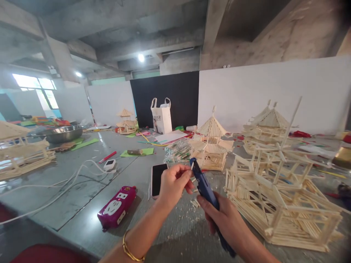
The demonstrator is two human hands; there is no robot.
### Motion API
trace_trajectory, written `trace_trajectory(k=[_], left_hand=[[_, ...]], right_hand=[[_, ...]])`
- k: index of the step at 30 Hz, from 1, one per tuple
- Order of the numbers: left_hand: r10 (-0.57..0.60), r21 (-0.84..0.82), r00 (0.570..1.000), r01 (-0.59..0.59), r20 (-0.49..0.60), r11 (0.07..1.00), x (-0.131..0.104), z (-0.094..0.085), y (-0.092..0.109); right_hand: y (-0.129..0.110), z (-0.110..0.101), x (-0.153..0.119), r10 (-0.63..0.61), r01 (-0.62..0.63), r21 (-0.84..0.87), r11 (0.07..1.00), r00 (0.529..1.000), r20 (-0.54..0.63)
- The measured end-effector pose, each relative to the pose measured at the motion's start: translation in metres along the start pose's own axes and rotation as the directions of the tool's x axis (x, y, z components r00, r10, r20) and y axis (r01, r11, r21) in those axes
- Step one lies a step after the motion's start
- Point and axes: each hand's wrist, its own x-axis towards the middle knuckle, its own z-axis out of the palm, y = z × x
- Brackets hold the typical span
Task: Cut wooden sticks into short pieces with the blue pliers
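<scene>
Right hand (227,219) gripping glue gun (204,184), left fingers (184,174) at tip

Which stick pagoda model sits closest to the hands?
The big unfinished stick tower beside the right hand. It has open framing and no roof; the roofed ones stand farther back.

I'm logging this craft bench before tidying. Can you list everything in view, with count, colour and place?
glue gun: 1, blue, held in front of the big model
small stick: 1, pale, at the glue gun's tip
stick pagoda models: about 5, pale wood, spread over the table
phone: 1, black screen, left of the hands
power strip: 1, magenta, near edge
white cables: several, left
metal basin: 1, silver, far left
tote bag: 1, white, far end
table: 1, grey
left hand: pinching the stick
right hand: grip around the glue gun
</scene>
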Motion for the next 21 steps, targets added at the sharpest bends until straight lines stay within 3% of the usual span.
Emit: trace_trajectory(k=[7,12,15,17,19,21], left_hand=[[0.024,-0.038,1.000,-0.024,0.008,0.999,-0.001,0.005,-0.003],[0.040,-0.210,0.998,-0.027,0.056,0.977,0.001,0.000,-0.004],[0.042,-0.294,0.998,-0.025,0.052,0.955,0.001,-0.002,-0.001],[0.025,-0.323,0.998,-0.004,0.060,0.947,0.000,-0.002,0.001],[0.004,-0.327,0.998,0.019,0.068,0.945,-0.001,-0.002,0.002],[-0.022,-0.313,0.997,0.045,0.077,0.949,0.000,-0.003,0.003]], right_hand=[[-0.005,-0.007,-0.009,-0.065,0.060,0.073,0.996,0.996,0.064],[-0.011,-0.014,-0.005,0.144,-0.145,0.279,0.949,0.989,0.026],[-0.010,-0.017,-0.005,0.202,-0.207,0.365,0.908,0.978,0.054],[-0.008,-0.018,-0.007,0.227,-0.297,0.509,0.808,0.954,0.197],[-0.005,-0.020,-0.009,0.205,-0.414,0.647,0.640,0.904,0.376],[-0.002,-0.022,-0.010,0.158,-0.469,0.698,0.541,0.872,0.463]])
